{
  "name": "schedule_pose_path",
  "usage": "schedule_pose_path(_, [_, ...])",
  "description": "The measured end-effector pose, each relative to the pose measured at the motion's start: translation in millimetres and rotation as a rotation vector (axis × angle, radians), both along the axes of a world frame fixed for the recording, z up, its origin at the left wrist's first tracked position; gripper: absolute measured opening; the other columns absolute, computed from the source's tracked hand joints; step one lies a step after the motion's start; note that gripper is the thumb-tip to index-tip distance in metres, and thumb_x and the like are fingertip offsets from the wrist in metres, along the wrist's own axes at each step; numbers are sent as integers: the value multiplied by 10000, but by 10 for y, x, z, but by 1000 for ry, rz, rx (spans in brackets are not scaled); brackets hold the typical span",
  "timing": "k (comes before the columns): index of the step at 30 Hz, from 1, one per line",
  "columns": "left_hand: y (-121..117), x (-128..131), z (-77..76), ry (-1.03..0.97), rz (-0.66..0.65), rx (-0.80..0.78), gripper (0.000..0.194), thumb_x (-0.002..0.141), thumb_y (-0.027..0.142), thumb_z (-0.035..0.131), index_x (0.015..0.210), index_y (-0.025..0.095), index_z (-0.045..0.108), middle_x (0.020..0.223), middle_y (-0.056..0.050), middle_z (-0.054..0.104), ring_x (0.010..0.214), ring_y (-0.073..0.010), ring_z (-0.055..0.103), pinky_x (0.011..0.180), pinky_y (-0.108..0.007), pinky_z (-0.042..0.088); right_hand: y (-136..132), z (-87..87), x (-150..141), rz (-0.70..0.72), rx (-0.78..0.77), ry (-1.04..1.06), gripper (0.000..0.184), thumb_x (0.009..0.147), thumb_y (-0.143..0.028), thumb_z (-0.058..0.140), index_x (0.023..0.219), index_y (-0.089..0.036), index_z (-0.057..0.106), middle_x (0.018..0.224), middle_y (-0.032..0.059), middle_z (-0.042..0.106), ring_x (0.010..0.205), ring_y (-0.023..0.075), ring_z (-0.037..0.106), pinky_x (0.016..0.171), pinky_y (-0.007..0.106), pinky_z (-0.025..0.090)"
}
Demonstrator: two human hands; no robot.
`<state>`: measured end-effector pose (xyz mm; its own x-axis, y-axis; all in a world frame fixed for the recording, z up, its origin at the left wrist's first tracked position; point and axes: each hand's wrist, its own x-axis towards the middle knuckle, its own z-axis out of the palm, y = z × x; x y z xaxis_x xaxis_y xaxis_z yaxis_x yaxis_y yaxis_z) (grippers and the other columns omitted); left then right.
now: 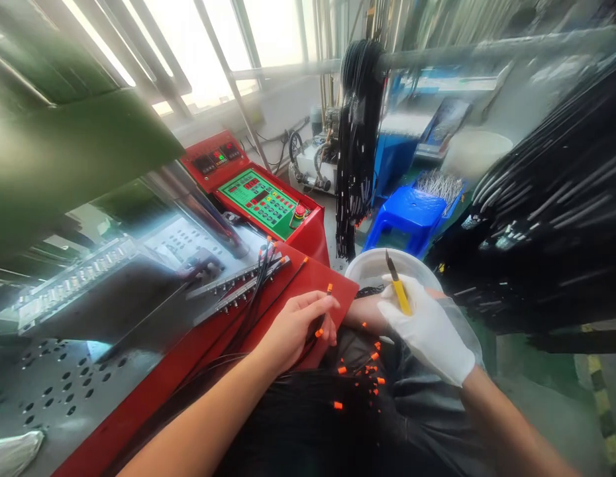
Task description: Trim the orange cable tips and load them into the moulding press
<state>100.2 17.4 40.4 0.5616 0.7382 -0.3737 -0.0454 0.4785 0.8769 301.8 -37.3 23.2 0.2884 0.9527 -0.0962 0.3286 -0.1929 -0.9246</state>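
My bare left hand (pixel 303 324) is closed around thin black cables, with orange end pieces (pixel 330 289) showing at its fingers. A white glove covers my right hand (pixel 422 324). It grips a yellow-handled tool (pixel 401 297) with a dark pointed tip aimed upward; its exact kind is unclear. Between and below my hands, a bundle of black cables (pixel 293 417) with several orange ends (pixel 342 370) lies across my lap. More black cables (pixel 261 278) with orange ends rest on the red machine table (pixel 332 271) beside my left hand.
A red control box (pixel 308 225) with a green keypad panel stands ahead. Left of it are a green press body (pixel 79 139) and a perforated metal plate (pixel 64 377). A white bucket (pixel 392 255), a blue stool (pixel 407 212) and hanging black cables (pixel 358 132) stand beyond my right hand.
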Motion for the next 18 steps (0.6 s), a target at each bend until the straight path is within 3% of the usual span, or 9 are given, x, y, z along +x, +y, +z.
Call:
schedule_pose_path(4, [15, -11, 3, -13, 60, -23, 254, 820, 344, 596, 948, 124, 599, 703, -35, 575, 564, -119, 537, 485, -225, 419, -79, 61, -116, 137, 0, 149, 299, 710, -232, 580, 1007, -212, 553, 748, 6, 594, 667, 184, 572, 650, 321, 488])
schedule_pose_path(7, [5, -16, -3, 36, 78, 34, 277, 818, 363, 603, 950, 119, 609, 730, -39, 576, 555, -104, 527, 483, -216, 420, -144, 49, -253, 233, -2, 180, 342, 695, -210, 592, 1036, -221, 574, 807, 18, 627, 713, 197, 591, 689, 335, 503])
schedule_pose_path(12, [-14, -18, -26, 92, 68, 94, 339, 838, 401, 572, 1026, 122, 615, 700, -32, 573, 525, -99, 509, 470, -217, 413, -192, -42, -364, 265, -41, 15, 551, 700, -185, 580, 1244, -192, 497, 1016, 71, 611, 851, 215, 591, 832, 375, 480])
schedule_pose_path(18, [13, -50, -69, 119, 103, 238, 294, 870, 364, 539, 1001, 116, 628, 661, -30, 594, 557, -119, 532, 565, -259, 462, -191, -80, -378, 264, -8, -70, 570, 709, -219, 592, 1270, -205, 490, 1087, 85, 595, 946, 244, 574, 895, 402, 443])
